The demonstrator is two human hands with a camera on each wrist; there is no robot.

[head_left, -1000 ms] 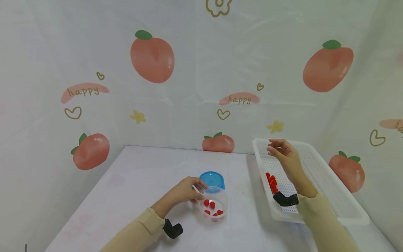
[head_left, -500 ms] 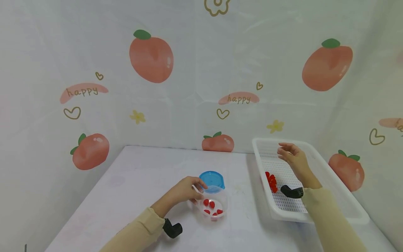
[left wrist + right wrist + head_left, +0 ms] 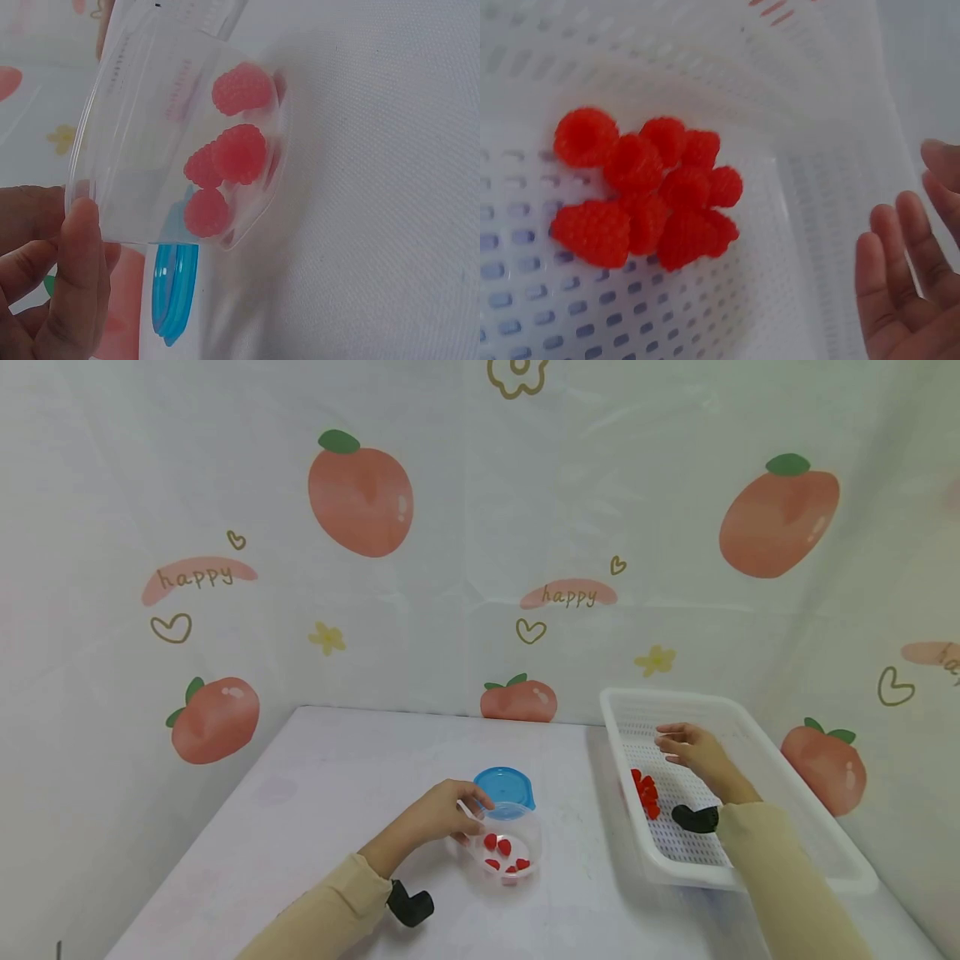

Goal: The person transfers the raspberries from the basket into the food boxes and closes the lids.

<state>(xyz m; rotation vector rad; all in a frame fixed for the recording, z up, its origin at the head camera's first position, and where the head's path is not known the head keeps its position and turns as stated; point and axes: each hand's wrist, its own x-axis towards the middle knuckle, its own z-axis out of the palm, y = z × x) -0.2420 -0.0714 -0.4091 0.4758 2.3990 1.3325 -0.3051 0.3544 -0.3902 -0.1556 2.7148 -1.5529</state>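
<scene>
Red raspberries [image 3: 491, 842], just a few, are in the clear tub [image 3: 135, 157] lower centre, left hand [image 3: 435, 814] pinching its rim, but a bigger clump [image 3: 652, 195] is left in the white basket [image 3: 690, 872] far right, right hand [image 3: 696, 752] loosely spread, blue lid [image 3: 504, 785] off.

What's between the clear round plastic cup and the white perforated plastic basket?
Just a bare strip of white tabletop lies between the cup and the basket, as the head view shows.
</scene>
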